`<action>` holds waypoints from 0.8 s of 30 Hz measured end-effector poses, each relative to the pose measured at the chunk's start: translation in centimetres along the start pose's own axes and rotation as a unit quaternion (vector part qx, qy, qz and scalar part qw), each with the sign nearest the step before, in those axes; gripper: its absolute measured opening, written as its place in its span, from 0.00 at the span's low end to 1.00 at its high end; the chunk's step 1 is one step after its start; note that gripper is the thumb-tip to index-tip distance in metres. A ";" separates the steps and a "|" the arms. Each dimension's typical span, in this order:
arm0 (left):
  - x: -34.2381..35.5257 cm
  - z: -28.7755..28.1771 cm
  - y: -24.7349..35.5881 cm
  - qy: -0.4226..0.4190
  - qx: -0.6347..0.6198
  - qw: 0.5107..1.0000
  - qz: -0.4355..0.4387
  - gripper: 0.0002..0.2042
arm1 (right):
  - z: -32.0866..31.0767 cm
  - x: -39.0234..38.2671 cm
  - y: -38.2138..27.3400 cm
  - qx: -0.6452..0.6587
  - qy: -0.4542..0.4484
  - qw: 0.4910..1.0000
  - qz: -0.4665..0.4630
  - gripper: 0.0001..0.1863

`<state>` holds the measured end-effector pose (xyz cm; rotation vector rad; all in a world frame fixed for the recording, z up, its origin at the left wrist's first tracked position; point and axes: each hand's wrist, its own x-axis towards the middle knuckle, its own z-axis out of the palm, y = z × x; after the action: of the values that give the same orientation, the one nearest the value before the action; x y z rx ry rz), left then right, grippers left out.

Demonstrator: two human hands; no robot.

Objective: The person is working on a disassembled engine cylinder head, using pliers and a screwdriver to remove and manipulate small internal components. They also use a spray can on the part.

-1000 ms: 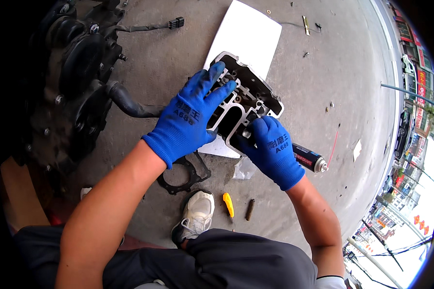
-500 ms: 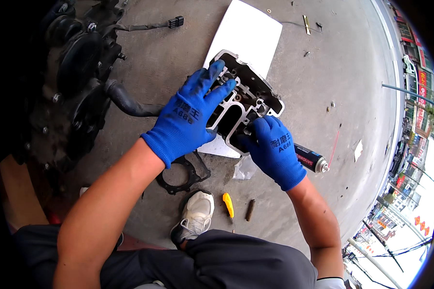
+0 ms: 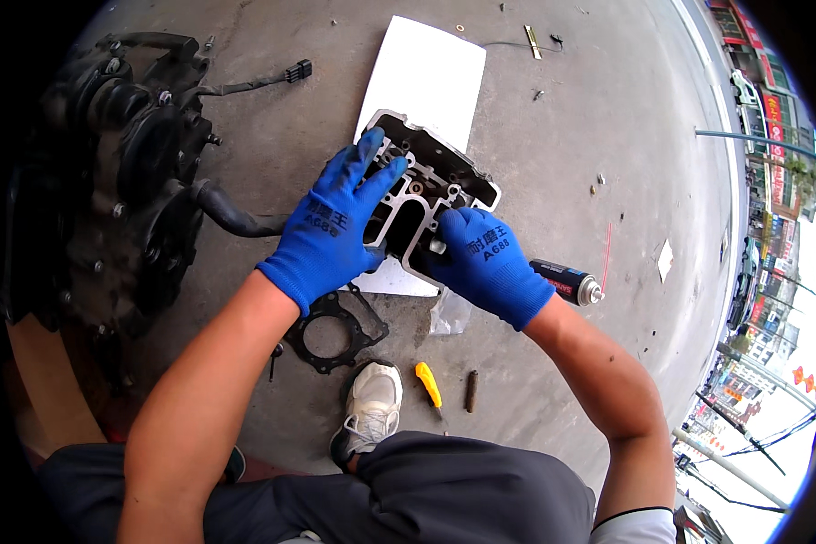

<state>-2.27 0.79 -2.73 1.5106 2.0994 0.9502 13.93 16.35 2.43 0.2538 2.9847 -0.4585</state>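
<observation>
A silver engine cylinder head [image 3: 443, 167] with an open, partly dark cavity rests tilted over a white board [image 3: 426, 77] on the ground. Blue work gloves cover both hands. My left hand [image 3: 332, 219] grips the head's left side, two fingers laid over its upper edge and the thumb lower down by the dark oval opening. At the lower right of the head, my right hand [image 3: 491, 263] is closed, its fingers curled against the casting. A bright bit of metal shows beside its thumb; what those fingers hold is hidden.
A dark engine [image 3: 145, 172] with a hose stands at left. Near my shoe [image 3: 372, 403] lie a flat gasket [image 3: 326, 340], a yellow utility knife [image 3: 428, 384] and a brown rod [image 3: 471, 391]. A spray can [image 3: 567, 282] and a plastic bag [image 3: 450, 314] lie by my right hand.
The view has shifted, so the cylinder head, board and engine sit farther left in the picture. Both hands stay on the cylinder head in nearly the same grip.
</observation>
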 end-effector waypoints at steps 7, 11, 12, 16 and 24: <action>-0.2 0.5 -0.6 -0.008 0.006 1.000 0.005 0.50 | 0.2 -0.4 -0.1 0.042 0.003 0.999 0.034 0.17; -0.3 0.0 -0.8 -0.004 0.014 1.000 0.008 0.50 | 0.3 -1.1 -1.3 -0.003 0.065 0.997 0.043 0.17; -0.2 0.0 -0.7 -0.003 0.012 1.000 0.010 0.50 | 0.5 -1.3 -1.6 -0.022 0.084 0.995 0.055 0.17; 0.0 0.1 -0.1 0.018 -0.005 1.000 0.013 0.48 | 1.0 -1.3 -0.9 0.024 0.071 0.996 0.054 0.16; -0.2 -0.1 0.0 0.002 0.012 1.000 -0.001 0.47 | 0.7 -0.3 -0.2 0.019 0.065 0.997 0.023 0.15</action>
<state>-2.25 0.61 -2.64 1.5196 2.1228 0.9312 14.28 15.85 1.86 0.3692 3.0916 -0.5119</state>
